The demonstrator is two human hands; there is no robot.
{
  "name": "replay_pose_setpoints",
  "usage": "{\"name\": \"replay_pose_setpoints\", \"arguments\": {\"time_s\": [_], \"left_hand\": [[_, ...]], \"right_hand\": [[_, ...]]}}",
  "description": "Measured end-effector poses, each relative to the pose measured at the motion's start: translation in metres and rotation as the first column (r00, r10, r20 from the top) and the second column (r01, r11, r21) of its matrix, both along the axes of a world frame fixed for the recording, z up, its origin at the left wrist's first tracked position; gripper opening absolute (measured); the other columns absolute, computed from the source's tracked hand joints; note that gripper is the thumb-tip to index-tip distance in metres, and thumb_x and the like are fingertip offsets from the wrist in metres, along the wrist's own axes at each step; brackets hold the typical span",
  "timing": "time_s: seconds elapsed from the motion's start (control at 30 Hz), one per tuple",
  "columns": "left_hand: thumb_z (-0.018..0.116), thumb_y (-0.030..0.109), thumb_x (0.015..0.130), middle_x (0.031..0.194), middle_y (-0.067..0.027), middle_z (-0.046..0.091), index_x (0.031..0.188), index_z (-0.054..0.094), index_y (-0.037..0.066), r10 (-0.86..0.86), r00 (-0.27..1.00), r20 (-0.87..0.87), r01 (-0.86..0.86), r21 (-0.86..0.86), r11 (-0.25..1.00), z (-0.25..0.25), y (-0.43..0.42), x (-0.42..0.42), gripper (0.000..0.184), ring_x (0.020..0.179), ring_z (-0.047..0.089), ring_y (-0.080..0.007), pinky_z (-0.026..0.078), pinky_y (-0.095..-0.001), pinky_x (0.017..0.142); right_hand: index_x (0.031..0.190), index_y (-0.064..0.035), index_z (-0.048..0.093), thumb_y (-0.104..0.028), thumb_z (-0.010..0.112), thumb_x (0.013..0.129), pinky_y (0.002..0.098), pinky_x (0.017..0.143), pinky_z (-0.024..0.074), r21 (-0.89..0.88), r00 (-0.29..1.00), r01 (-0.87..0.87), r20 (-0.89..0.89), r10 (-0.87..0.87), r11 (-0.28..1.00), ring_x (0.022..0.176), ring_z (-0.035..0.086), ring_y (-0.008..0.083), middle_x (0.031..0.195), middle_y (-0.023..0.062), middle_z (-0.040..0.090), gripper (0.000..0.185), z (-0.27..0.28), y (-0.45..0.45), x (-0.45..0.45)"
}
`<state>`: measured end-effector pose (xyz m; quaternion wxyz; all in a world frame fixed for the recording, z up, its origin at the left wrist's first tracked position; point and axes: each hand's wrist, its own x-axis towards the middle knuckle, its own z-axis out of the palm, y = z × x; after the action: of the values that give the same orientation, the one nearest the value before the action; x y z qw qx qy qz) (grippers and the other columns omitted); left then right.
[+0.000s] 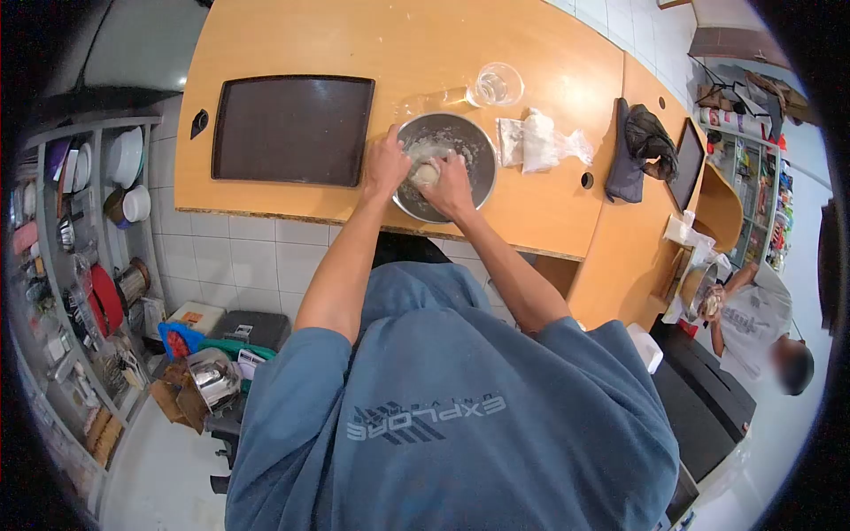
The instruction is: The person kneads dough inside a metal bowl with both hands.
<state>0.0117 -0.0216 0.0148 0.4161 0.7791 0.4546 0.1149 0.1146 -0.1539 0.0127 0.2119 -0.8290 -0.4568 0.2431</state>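
Hands (388, 165) (451, 188), two; dough lump (425, 175), one

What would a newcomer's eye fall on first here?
Probably the metal bowl at the front edge of the table, the left hand at its rim and the right hand on a pale lump inside. Next, the large dark tray left of it, then another person at the picture's far right.
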Motion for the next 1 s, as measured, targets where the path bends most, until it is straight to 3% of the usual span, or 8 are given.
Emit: {"name": "replay_pose_setpoints", "arguments": {"time_s": [0.13, 0.23, 0.33, 0.43, 0.53, 0.73, 0.83, 1.0], "left_hand": [[0.063, 0.004, 0.085, 0.090, -0.0316, 0.068, 0.115, 0.059, -0.001, -0.005, 1.000, 0.014, 0.005, -0.023, 1.000, -0.003, -0.001, 0.000, 0.030, 0.091, 0.066, -0.0502, 0.051, -0.0560, 0.076], [0.063, 0.004, 0.085, 0.086, -0.0310, 0.068, 0.115, 0.059, -0.001, -0.030, 0.999, -0.033, 0.030, -0.005, 1.000, -0.005, 0.001, 0.002, 0.032, 0.089, 0.066, -0.0501, 0.052, -0.0562, 0.076], [0.063, 0.003, 0.084, 0.084, -0.0312, 0.067, 0.117, 0.059, -0.002, 0.001, 1.000, -0.005, -0.001, -0.011, 1.000, -0.006, -0.001, 0.002, 0.034, 0.087, 0.066, -0.0500, 0.052, -0.0555, 0.075], [0.062, 0.001, 0.083, 0.084, -0.0326, 0.066, 0.119, 0.058, -0.003, -0.020, 1.000, -0.004, 0.020, 0.040, 0.999, -0.009, 0.000, 0.002, 0.036, 0.086, 0.066, -0.0501, 0.052, -0.0559, 0.074], [0.063, 0.001, 0.082, 0.084, -0.0331, 0.066, 0.120, 0.058, -0.003, -0.010, 1.000, 0.019, 0.010, -0.023, 1.000, -0.010, 0.000, 0.002, 0.038, 0.086, 0.066, -0.0501, 0.052, -0.0559, 0.073], [0.064, 0.004, 0.084, 0.085, -0.0328, 0.066, 0.123, 0.056, 0.001, 0.034, 0.999, -0.028, -0.034, -0.018, 0.999, -0.014, -0.001, 0.000, 0.040, 0.086, 0.066, -0.0509, 0.052, -0.0568, 0.073], [0.064, 0.005, 0.085, 0.087, -0.0330, 0.066, 0.123, 0.056, 0.002, 0.048, 0.999, 0.004, -0.047, -0.059, 0.997, -0.009, -0.001, 0.000, 0.039, 0.087, 0.065, -0.0519, 0.052, -0.0574, 0.074], [0.062, 0.006, 0.086, 0.089, -0.0308, 0.069, 0.127, 0.056, 0.000, 0.031, 0.999, -0.014, -0.032, -0.034, 0.999, -0.008, 0.000, -0.001, 0.043, 0.089, 0.066, -0.0509, 0.054, -0.0553, 0.078]], "right_hand": [[0.110, -0.0048, 0.072, -0.033, 0.078, 0.074, 0.0531, 0.093, 0.0499, -0.120, 0.978, 0.070, 0.202, -0.045, 0.990, 0.114, 0.055, 0.0416, 0.115, 0.0226, 0.059, 0.045, 0.009, 0.006, -0.009], [0.104, -0.0049, 0.072, -0.032, 0.073, 0.078, 0.0540, 0.089, 0.0503, -0.056, 0.950, 0.096, 0.303, -0.075, 0.994, 0.112, 0.056, 0.0402, 0.115, 0.0208, 0.060, 0.038, -0.011, 0.012, -0.010], [0.099, -0.0049, 0.072, -0.033, 0.068, 0.081, 0.0567, 0.088, 0.0486, -0.012, 0.968, 0.121, 0.224, -0.115, 0.993, 0.110, 0.058, 0.0389, 0.115, 0.0189, 0.061, 0.033, -0.033, 0.013, -0.013], [0.100, -0.0060, 0.070, -0.034, 0.068, 0.080, 0.0561, 0.088, 0.0469, -0.035, 0.935, 0.137, 0.333, -0.117, 0.990, 0.109, 0.058, 0.0386, 0.114, 0.0184, 0.061, 0.034, -0.039, 0.022, -0.024], [0.106, -0.0075, 0.068, -0.036, 0.068, 0.079, 0.0543, 0.091, 0.0455, -0.162, 0.938, 0.089, 0.345, -0.028, 0.983, 0.109, 0.058, 0.0389, 0.114, 0.0181, 0.061, 0.039, -0.022, 0.031, -0.025], [0.110, -0.0077, 0.068, -0.038, 0.070, 0.079, 0.0545, 0.093, 0.0453, -0.131, 0.940, 0.059, 0.342, -0.011, 0.990, 0.115, 0.057, 0.0400, 0.117, 0.0193, 0.061, 0.044, -0.021, 0.041, -0.020], [0.113, -0.0042, 0.069, -0.042, 0.072, 0.080, 0.0552, 0.097, 0.0453, -0.096, 0.970, 0.141, 0.211, -0.118, 0.985, 0.122, 0.055, 0.0412, 0.124, 0.0231, 0.061, 0.050, -0.039, 0.042, -0.012], [0.113, 0.0017, 0.069, -0.041, 0.079, 0.076, 0.0513, 0.098, 0.0478, -0.068, 0.950, 0.182, -0.245, -0.193, 0.981, 0.114, 0.060, 0.0441, 0.121, 0.0276, 0.064, 0.058, -0.020, 0.037, 0.018]]}}
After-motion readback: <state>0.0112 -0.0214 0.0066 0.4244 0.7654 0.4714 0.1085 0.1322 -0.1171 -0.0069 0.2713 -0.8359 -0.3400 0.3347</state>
